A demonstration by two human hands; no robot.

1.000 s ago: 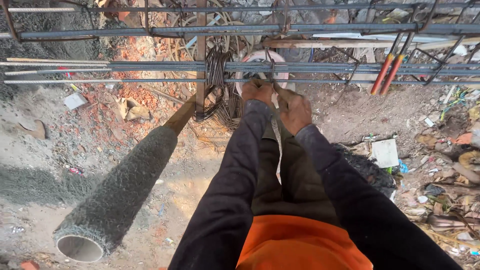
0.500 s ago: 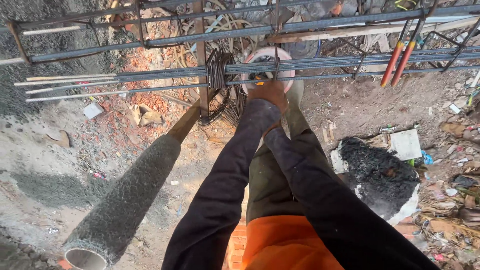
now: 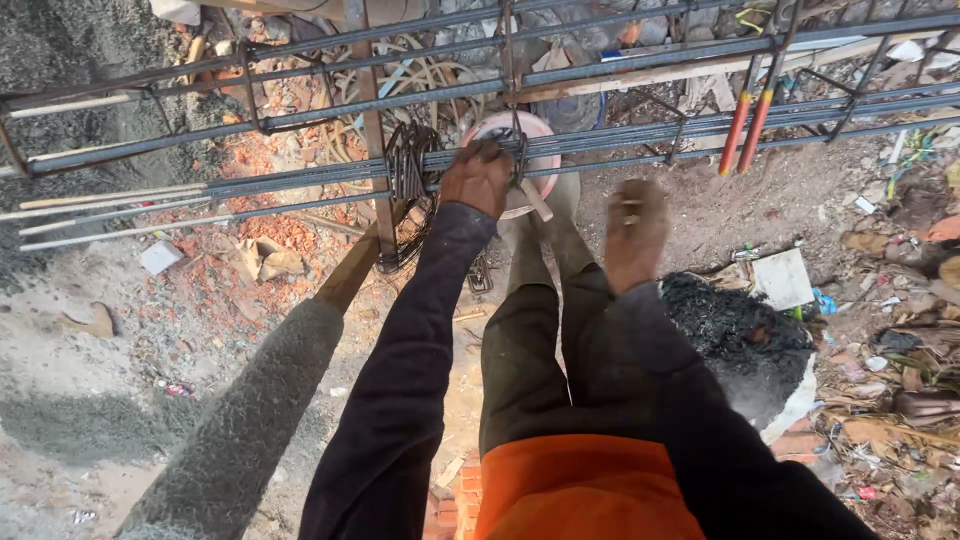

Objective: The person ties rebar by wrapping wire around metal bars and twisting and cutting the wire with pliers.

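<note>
While the left hand (image 3: 478,178) closes round the near bars of a long rebar cage (image 3: 300,180), it presses against a wire tie (image 3: 517,150) at a stirrup crossing, with a short pale-handled tool (image 3: 535,200) sticking out just below its knuckles; whether the fingers grip that tool cannot be told. The right hand (image 3: 634,232) hangs clear of the cage, well below the bars and apart from the left hand, its fingers curled and blurred; it seems to pinch something small, but that cannot be told. Both arms wear dark sleeves above an orange garment (image 3: 585,490). A bundle of dark wire loops (image 3: 405,170) hangs on the cage just left of the left hand. Red-handled cutters (image 3: 745,125) hang from the bars toward the cage's right end. On the ground below lie a rough grey pipe (image 3: 240,430) and a black heap (image 3: 745,335).
</note>
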